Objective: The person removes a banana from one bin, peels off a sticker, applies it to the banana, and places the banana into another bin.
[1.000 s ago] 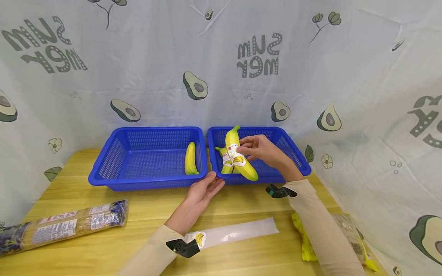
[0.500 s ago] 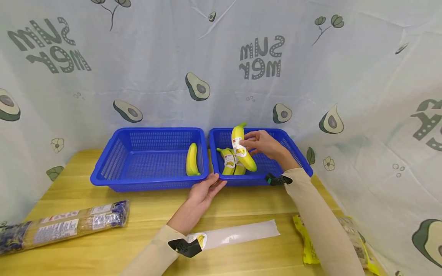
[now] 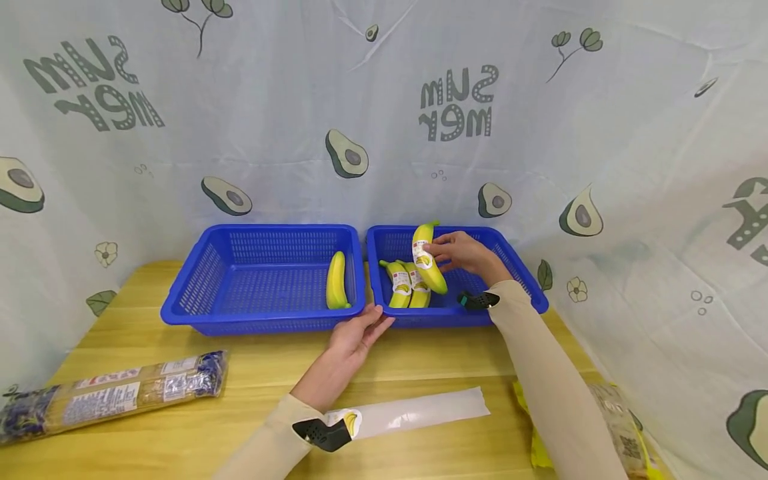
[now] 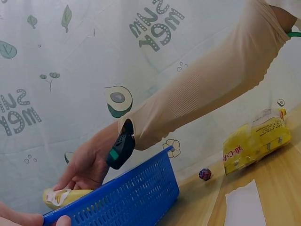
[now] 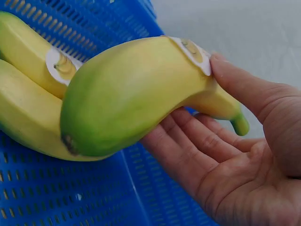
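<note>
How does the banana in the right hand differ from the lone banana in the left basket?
The held banana carries a white sticker; the lone banana shows none. The held banana is gripped by the right hand above the right basket, tilted; the lone banana lies untouched in the left basket. Both are yellow.

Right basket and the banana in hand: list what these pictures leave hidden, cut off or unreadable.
- Banana label: print too small in the head view; in the right wrist view it curves away under the thumb.
- Right basket floor: partly covered in the head view by the labelled bananas and the right hand.
- Left hand: the left wrist view shows only fingertips at its bottom edge.
- Yellow packet: cut off by the forearm in the head view; print blurred in the left wrist view.
</note>
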Tool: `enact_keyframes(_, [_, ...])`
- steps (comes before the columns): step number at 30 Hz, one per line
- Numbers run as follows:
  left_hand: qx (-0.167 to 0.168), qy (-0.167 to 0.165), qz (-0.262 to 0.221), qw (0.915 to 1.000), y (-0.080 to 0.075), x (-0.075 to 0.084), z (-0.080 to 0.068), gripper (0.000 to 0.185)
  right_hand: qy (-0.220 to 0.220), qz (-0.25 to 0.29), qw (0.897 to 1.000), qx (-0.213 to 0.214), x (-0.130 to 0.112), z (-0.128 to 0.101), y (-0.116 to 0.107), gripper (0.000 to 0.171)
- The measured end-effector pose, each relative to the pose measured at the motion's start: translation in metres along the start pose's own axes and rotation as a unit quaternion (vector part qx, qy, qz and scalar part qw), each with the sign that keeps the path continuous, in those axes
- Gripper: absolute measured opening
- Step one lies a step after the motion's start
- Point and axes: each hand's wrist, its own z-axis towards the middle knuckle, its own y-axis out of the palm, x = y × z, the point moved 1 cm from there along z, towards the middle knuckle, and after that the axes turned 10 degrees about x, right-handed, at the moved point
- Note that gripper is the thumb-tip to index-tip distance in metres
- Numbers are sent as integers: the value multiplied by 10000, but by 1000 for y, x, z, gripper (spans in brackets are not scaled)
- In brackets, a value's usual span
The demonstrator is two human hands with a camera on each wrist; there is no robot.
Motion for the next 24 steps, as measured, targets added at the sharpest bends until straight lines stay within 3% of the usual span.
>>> enact_keyframes(13, [-71, -106, -129, 9998, 0, 2, 0, 37, 423, 4, 9990, -157, 21, 12, -12, 68])
enact_keyframes(24, [-100, -129, -147, 9998, -2, 1, 2, 28, 730, -160, 9961, -471, 32, 6, -19, 40])
